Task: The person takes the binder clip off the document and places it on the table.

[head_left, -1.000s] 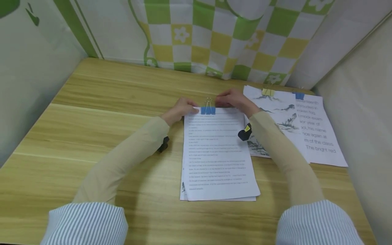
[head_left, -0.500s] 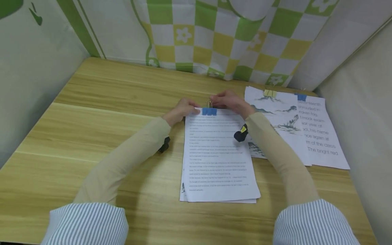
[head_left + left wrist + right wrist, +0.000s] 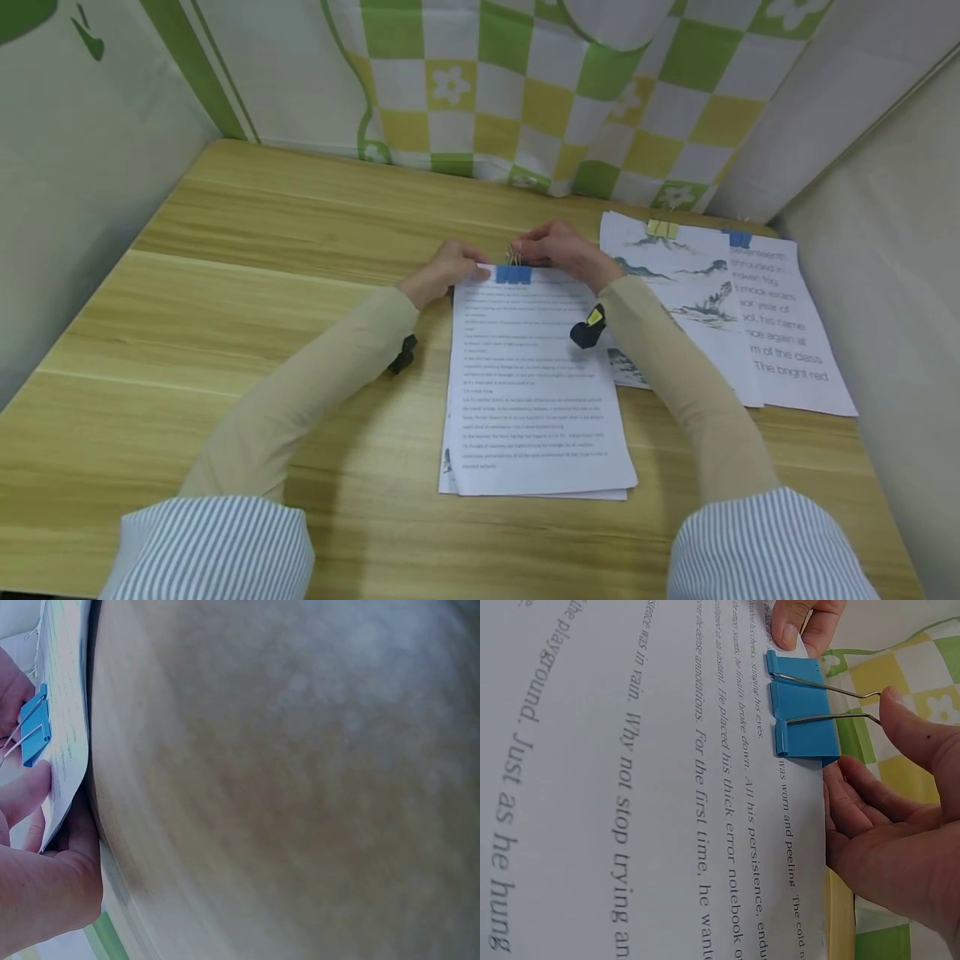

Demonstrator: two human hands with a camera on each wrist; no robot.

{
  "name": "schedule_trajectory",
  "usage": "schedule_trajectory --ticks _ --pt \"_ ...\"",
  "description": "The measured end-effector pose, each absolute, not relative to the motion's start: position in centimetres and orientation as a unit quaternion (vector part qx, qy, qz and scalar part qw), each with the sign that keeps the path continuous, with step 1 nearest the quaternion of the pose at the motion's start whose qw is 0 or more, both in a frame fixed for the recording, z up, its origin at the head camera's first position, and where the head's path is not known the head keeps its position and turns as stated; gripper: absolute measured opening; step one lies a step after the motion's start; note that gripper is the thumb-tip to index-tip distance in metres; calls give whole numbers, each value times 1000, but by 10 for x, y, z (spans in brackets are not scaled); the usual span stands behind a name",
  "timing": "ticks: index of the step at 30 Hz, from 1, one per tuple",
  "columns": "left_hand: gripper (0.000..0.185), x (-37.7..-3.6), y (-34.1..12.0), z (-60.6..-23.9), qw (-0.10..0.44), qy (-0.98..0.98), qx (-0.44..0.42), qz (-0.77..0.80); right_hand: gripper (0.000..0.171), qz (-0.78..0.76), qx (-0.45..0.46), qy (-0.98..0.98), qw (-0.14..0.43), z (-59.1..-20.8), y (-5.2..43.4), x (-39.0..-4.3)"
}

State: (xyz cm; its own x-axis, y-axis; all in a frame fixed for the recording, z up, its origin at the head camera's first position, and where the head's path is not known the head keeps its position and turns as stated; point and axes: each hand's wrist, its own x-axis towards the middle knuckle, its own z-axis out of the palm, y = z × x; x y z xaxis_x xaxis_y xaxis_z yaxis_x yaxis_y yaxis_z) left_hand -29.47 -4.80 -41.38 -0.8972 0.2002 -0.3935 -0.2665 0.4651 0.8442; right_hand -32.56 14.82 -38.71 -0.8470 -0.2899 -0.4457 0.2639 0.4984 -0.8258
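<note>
A stack of printed sheets [image 3: 536,392] lies on the wooden table in front of me, with a blue binder clip [image 3: 513,275] on its top edge. At the top left corner, my left hand [image 3: 448,271] pinches the sheets, thumb on the printed face and fingers underneath. My right hand [image 3: 567,252] is at the clip. In the right wrist view its thumb [image 3: 904,727] presses the end of a wire handle, while the other fingers reach behind the clip [image 3: 802,709]. The clip's back handle is hidden in that view.
To the right lie landscape drawings [image 3: 675,283] under a yellow binder clip [image 3: 663,228]. They overlap large-print sheets [image 3: 795,333] with another blue binder clip [image 3: 738,239]. A checkered curtain [image 3: 525,100] hangs along the table's back edge.
My right hand has moved left from beside the clip onto its wire handles, which now stand closer together. The left hand keeps its pinch on the corner.
</note>
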Motion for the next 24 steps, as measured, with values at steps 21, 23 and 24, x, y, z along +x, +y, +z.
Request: schedule_trajectory --ticks 21,23,24 --pt "30 -294 -49 -412 225 830 -14 511 34 -541 48 804 242 -388 143 -325" --pt "30 -293 -49 -413 225 829 -15 512 29 -546 51 803 234 -387 143 -326" --pt "29 -293 -49 -413 226 828 -14 513 25 -549 53 802 230 -386 143 -327"
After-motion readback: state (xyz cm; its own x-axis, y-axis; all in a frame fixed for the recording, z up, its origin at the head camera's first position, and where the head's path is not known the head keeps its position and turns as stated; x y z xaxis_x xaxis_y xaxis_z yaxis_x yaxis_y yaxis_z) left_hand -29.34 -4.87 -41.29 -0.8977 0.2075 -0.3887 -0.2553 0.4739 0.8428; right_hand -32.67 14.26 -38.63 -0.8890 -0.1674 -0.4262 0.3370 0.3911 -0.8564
